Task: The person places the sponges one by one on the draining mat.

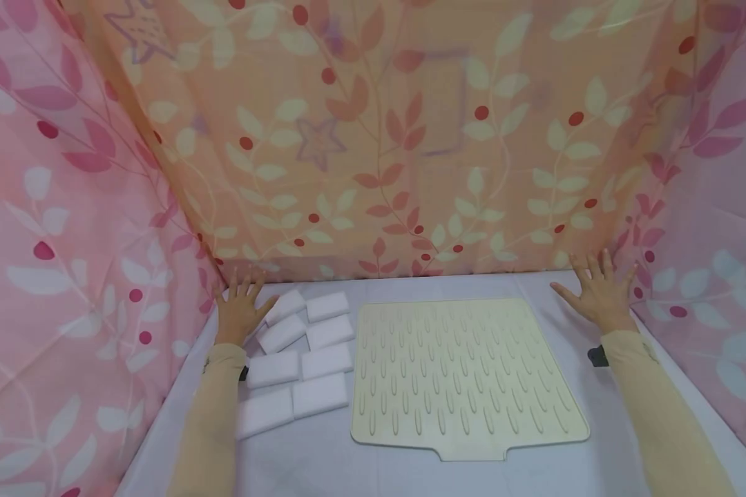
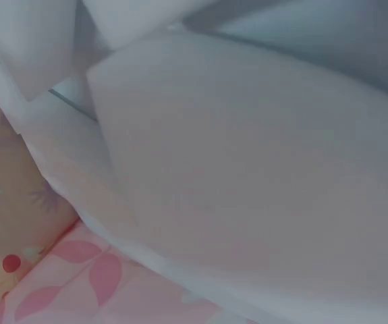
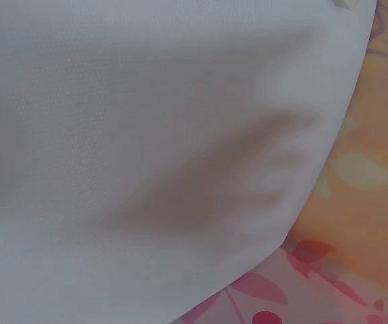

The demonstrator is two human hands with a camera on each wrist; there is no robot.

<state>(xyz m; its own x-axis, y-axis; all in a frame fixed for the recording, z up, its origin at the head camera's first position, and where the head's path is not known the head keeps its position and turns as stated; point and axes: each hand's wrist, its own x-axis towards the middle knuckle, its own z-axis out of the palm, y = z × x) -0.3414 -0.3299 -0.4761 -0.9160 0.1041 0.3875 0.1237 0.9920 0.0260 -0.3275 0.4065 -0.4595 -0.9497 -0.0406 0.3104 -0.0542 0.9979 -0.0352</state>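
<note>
- Left hand (image 1: 239,310) lay flat on the white table cover (image 1: 323,462), fingers spread, grasping nothing; thumb side just beside the nearest white sponge block (image 1: 284,306).
- Sponge blocks sat in two rough columns at the table's left, touching one another, just left of the cream ribbed mat (image 1: 466,376).
- Right hand (image 1: 599,293) rested flat too, fingers splayed, released, at the far right corner, apart from the mat.
- Leaf-print curtain (image 1: 373,138) enclosed three sides.
- Wrist views showed only blurred white surface and curtain.
</note>
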